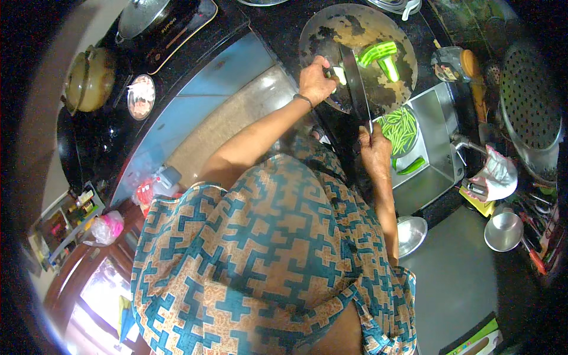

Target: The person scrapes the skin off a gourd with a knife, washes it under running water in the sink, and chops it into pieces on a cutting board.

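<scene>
My right hand (376,146) grips the handle of a wide-bladed kitchen knife (356,86), whose blade lies over a round, stained chopping board (321,33). Left of the blade, my left hand (316,82) has its fingers around a pale green vegetable piece (340,75), partly hidden by the fingers. Peeled lengths of a green gourd or cucumber (389,68) rest on the board to the right of the knife, one lying across the end of another. Whether the blade touches the piece at my left hand, I cannot tell.
A basket of green beans (399,132) sits at the steel sink (437,164), with whole green vegetables (411,166) below it. A faucet (466,144) stands at the sink's right. A plate of pale sliced food (141,96), a lidded pot (91,80) and an induction cooker (182,37) are at left.
</scene>
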